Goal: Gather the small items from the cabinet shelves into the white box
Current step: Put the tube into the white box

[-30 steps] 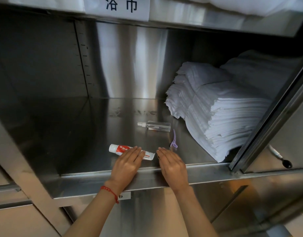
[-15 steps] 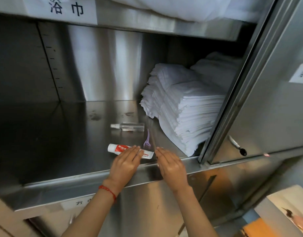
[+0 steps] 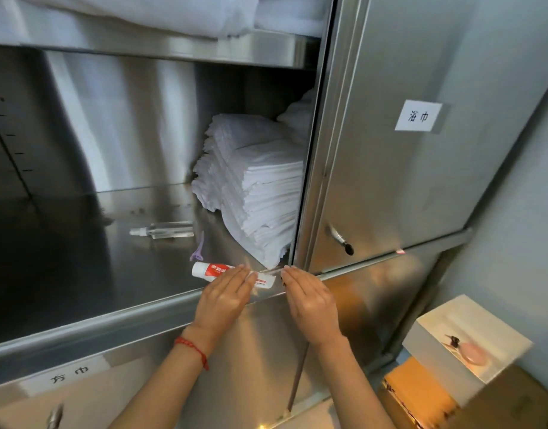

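A white and red tube (image 3: 210, 270) lies at the front edge of the steel cabinet shelf (image 3: 121, 274). My left hand (image 3: 224, 300) lies flat with straight fingers over the tube's right end. My right hand (image 3: 310, 300), also flat with straight fingers, rests at the shelf edge just right of it and holds nothing. Behind the tube lie a purple hair clip (image 3: 198, 250) and a clear spray bottle (image 3: 162, 230). The white box (image 3: 466, 334) stands low at the right, with a pink item and a dark item inside.
A stack of folded white towels (image 3: 254, 187) fills the shelf's right side. The steel cabinet door (image 3: 399, 156) with a paper label and a handle (image 3: 339, 239) stands to the right. A brown cardboard box (image 3: 421, 394) sits under the white box.
The view has swung right and down, bringing the door and the white box into sight. Both hands stay flat at the shelf's front edge by the tube.
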`<move>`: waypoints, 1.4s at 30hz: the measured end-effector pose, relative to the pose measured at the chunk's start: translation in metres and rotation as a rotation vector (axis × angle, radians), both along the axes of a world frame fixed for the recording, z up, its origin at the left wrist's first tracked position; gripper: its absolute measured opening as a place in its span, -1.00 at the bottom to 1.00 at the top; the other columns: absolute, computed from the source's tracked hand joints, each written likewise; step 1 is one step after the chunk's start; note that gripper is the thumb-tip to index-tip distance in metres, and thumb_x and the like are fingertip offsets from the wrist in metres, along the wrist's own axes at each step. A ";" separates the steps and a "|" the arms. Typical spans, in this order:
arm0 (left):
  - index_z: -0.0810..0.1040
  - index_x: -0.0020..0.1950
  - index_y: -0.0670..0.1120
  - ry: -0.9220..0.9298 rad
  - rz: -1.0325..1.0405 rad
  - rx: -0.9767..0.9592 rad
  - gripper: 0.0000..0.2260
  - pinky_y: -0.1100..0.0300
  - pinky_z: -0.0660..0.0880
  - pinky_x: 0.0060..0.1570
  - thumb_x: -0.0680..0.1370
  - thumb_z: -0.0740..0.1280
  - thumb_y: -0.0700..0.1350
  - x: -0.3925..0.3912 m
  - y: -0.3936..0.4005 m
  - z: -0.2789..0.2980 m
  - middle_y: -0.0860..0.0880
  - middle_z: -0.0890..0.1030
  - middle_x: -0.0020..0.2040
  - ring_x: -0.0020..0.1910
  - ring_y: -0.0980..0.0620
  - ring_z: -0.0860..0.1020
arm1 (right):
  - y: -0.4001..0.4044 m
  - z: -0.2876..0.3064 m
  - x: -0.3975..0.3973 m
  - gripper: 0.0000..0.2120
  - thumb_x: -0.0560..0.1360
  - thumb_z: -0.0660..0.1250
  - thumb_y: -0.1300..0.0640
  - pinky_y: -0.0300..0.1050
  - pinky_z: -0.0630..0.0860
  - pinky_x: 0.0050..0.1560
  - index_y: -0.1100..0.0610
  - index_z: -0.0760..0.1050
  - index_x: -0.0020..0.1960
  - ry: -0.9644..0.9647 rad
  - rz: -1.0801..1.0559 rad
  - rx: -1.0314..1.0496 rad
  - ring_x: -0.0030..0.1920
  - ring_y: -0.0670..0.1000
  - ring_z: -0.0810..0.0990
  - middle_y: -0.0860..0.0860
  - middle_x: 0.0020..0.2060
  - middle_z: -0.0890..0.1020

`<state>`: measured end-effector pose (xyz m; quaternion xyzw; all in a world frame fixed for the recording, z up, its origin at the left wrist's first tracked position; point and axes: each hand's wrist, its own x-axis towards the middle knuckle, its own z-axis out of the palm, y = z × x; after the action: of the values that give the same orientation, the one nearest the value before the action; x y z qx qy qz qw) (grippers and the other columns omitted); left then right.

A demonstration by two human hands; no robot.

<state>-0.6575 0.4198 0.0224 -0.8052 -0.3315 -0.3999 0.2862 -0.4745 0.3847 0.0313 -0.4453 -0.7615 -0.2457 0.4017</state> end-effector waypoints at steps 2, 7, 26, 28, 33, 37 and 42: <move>0.69 -0.08 -0.23 0.000 -0.020 0.001 -0.75 0.04 0.60 -0.12 0.43 0.22 -0.31 0.017 -0.003 0.001 -0.19 0.68 -0.08 -0.13 -0.11 0.68 | -0.006 -0.001 0.018 -0.66 0.18 0.59 0.36 -0.07 0.58 0.02 0.27 0.67 -0.05 0.002 -0.025 0.006 -0.06 0.06 0.69 0.13 -0.08 0.70; 0.69 -0.06 -0.24 -0.003 -0.083 0.001 -0.74 0.02 0.60 -0.09 0.51 0.18 -0.30 0.065 -0.011 0.002 -0.20 0.68 -0.06 -0.11 -0.12 0.67 | -0.025 -0.001 0.064 -0.71 0.24 0.57 0.34 -0.08 0.54 0.08 0.27 0.67 -0.04 0.018 -0.082 0.016 -0.04 0.07 0.68 0.14 -0.06 0.69; 0.69 -0.05 -0.21 0.010 -0.380 -0.007 -0.73 0.00 0.59 -0.05 0.55 0.18 -0.24 0.247 -0.026 0.005 -0.18 0.68 -0.03 -0.05 -0.11 0.66 | -0.088 -0.002 0.225 -0.69 0.23 0.58 0.34 -0.05 0.61 -0.04 0.26 0.67 -0.04 0.028 -0.395 0.027 -0.05 0.07 0.69 0.13 -0.07 0.69; 0.68 -0.02 -0.21 0.015 -0.415 -0.020 -0.80 0.00 0.58 -0.04 0.52 0.26 -0.26 0.266 -0.023 0.003 -0.18 0.68 -0.02 -0.04 -0.11 0.66 | -0.091 -0.003 0.241 -0.70 0.24 0.58 0.33 -0.06 0.61 -0.03 0.26 0.67 -0.03 0.028 -0.443 0.010 -0.05 0.06 0.69 0.13 -0.07 0.70; 0.67 -0.01 -0.23 0.061 -0.511 -0.124 -0.61 -0.03 0.62 -0.14 0.19 0.60 -0.28 0.309 -0.013 0.007 -0.20 0.68 -0.03 -0.07 -0.13 0.67 | -0.094 -0.006 0.275 -0.66 0.23 0.60 0.29 -0.10 0.57 0.00 0.25 0.66 -0.01 0.028 -0.566 -0.029 -0.05 0.06 0.69 0.12 -0.07 0.70; 0.67 0.01 -0.23 0.102 -0.584 -0.179 -0.55 -0.05 0.62 -0.17 0.15 0.63 -0.26 0.341 -0.003 0.008 -0.20 0.68 -0.03 -0.07 -0.14 0.67 | -0.097 -0.006 0.297 -0.62 0.21 0.61 0.26 -0.07 0.59 -0.04 0.25 0.66 0.01 0.031 -0.659 -0.056 -0.04 0.06 0.68 0.12 -0.06 0.70; 0.67 0.01 -0.23 0.139 -0.677 -0.227 -0.50 -0.03 0.61 -0.17 0.11 0.65 -0.22 0.378 0.016 0.012 -0.18 0.68 -0.03 -0.07 -0.13 0.67 | -0.089 -0.006 0.322 -0.63 0.22 0.60 0.26 -0.05 0.63 -0.07 0.25 0.65 0.01 0.045 -0.754 -0.053 -0.05 0.07 0.69 0.13 -0.07 0.70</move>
<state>-0.2794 0.4353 0.0340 -0.9212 -0.0681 -0.3769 0.0681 -0.1522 0.2957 0.0253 -0.7099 -0.5412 -0.3469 0.2878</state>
